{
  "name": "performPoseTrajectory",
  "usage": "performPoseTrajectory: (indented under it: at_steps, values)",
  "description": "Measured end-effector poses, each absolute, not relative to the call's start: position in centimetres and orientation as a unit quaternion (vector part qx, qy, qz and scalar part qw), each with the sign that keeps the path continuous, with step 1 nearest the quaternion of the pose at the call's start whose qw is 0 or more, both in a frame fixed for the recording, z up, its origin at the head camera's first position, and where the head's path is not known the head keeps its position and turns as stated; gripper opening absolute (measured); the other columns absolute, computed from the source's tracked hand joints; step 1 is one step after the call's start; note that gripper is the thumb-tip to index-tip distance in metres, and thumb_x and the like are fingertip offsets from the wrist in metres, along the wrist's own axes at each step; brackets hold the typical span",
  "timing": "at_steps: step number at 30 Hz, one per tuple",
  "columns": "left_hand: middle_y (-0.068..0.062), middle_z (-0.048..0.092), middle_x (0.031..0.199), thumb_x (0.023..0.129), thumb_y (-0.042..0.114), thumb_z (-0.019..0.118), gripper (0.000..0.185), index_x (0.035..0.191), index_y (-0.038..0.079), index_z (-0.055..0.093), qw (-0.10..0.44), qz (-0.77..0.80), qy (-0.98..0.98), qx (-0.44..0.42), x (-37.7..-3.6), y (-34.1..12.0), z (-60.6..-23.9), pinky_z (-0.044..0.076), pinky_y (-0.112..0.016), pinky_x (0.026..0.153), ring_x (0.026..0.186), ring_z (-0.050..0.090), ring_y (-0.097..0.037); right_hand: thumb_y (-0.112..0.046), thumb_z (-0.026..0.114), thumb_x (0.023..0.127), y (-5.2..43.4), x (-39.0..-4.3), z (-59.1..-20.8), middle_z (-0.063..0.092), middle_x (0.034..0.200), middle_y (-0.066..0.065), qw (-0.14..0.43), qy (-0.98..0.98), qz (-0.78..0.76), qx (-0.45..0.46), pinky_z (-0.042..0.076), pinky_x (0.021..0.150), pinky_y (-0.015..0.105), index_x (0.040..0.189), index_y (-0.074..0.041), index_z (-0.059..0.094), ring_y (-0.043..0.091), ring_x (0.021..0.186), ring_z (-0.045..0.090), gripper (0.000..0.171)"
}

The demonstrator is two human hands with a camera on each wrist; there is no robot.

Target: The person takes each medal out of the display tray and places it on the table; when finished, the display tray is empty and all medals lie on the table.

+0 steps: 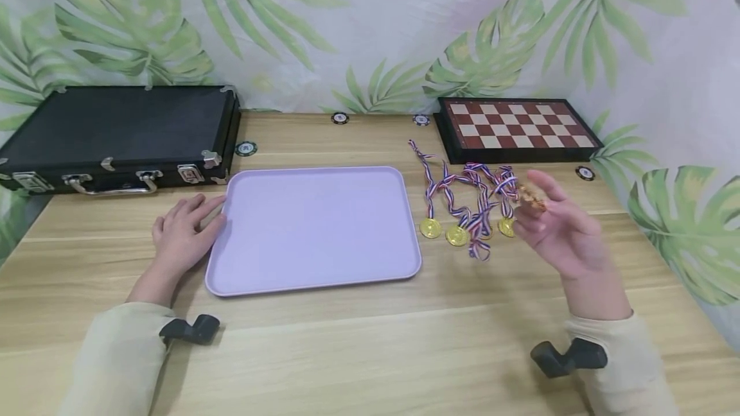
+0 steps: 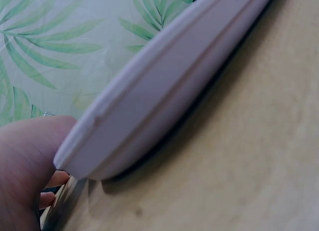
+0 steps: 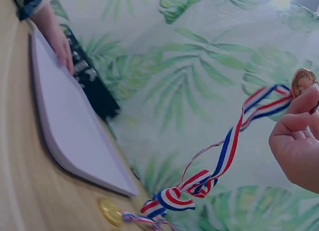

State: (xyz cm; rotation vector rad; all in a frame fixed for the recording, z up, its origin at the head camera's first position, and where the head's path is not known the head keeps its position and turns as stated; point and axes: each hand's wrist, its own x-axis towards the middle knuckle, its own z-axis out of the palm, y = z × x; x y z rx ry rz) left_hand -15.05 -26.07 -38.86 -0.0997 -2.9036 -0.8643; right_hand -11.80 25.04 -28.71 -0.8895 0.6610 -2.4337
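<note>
Pinching a medal aloft, right hand holds it right of tray; left hand rests flat, fingers relaxed, touching tray's left rim.

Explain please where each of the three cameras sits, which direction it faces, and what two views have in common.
Head: above the table, facing forward and down; shows tray, medals, left hand and right hand, both sleeves.
Left wrist: low at the table, facing the tray's rim; shows the hand's fingers.
Right wrist: low, facing left across the table; shows the hand pinching a medal's ribbon.
Shared: all three show the tray.
</note>
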Motion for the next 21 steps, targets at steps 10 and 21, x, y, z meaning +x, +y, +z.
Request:
performPoseTrajectory:
  at_steps: [10,21]
  values:
    - [-0.026,0.025,0.133,0.090,0.035,0.038,0.047,0.128,0.009,0.041,0.053,-0.286,-0.956,-0.033,-15.1,-26.1,-38.8,-0.007,-0.061,0.089,0.123,0.007,-0.044,0.022,0.034,0.082,29.8,-11.0,-26.2,0.058,0.083,0.020,0.006,0.490,-0.842,-0.226,0.046,0.061,0.025,0.125,0.007,0.035,0.023,0.071,0.056,0.046]
    - [-0.027,0.025,0.132,0.090,0.035,0.038,0.047,0.128,0.009,0.040,0.052,-0.282,-0.957,-0.036,-15.2,-26.1,-39.0,-0.006,-0.062,0.089,0.122,0.007,-0.045,0.009,0.054,0.079,34.9,-16.9,-24.3,0.061,0.085,0.009,0.036,0.676,-0.735,-0.041,0.046,0.060,0.019,0.113,-0.005,0.044,0.013,0.066,0.055,0.038]
